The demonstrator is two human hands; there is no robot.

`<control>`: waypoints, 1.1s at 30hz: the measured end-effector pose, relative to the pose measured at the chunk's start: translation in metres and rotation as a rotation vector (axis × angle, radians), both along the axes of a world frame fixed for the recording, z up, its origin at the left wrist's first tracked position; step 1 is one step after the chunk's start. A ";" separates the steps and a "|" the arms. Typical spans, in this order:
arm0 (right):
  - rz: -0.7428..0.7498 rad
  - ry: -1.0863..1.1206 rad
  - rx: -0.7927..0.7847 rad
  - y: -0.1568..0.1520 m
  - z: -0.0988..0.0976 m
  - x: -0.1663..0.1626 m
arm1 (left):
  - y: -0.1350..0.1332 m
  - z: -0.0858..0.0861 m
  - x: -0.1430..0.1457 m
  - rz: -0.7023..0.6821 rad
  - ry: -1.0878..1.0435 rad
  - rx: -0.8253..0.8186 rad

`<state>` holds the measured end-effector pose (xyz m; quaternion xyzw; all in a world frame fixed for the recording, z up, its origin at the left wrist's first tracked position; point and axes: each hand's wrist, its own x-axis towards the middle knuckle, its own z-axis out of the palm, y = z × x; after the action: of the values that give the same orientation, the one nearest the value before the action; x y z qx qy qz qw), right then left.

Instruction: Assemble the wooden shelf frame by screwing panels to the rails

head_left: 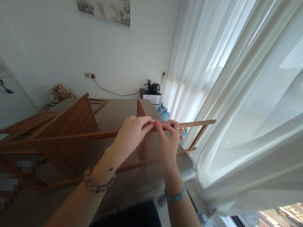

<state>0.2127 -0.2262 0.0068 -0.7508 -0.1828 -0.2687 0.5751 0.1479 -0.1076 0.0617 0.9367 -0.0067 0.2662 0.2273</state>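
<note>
A brown wooden furniture frame (99,136) with long rails and cross panels lies on its side on a grey-brown table (118,112). Over its upper rail, beside the cross panel (141,108), my two hands meet fingertip to fingertip. My left hand (133,129) wears a beaded bracelet, and its thumb and fingers are pinched together. On my right hand (169,137) there is a ring, with thumb and forefinger closed against the left fingertips. Whatever sits between the fingers is too small or hidden to name. Past my right hand the rail end (199,123) sticks out beyond the table.
Larger wooden panels (63,121) of the frame stand at left. White curtains (220,94) hang close on the right. Behind the table are a low cabinet (151,98) with a black kettle (155,87), blue water bottles (164,113) and a cable (113,93) along the wall.
</note>
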 end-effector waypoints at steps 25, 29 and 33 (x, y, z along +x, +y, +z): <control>0.170 -0.251 0.361 0.006 0.000 0.002 | 0.000 0.000 -0.001 -0.003 -0.001 0.019; 0.241 -0.309 0.389 -0.005 0.005 0.004 | 0.000 -0.001 -0.001 -0.029 -0.015 0.018; 0.246 -0.272 0.226 -0.022 0.022 0.013 | 0.002 -0.003 0.001 -0.039 -0.031 0.007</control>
<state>0.2260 -0.2482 0.0284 -0.6104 -0.3178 -0.3138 0.6542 0.1486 -0.1055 0.0588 0.9329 -0.0294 0.2763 0.2293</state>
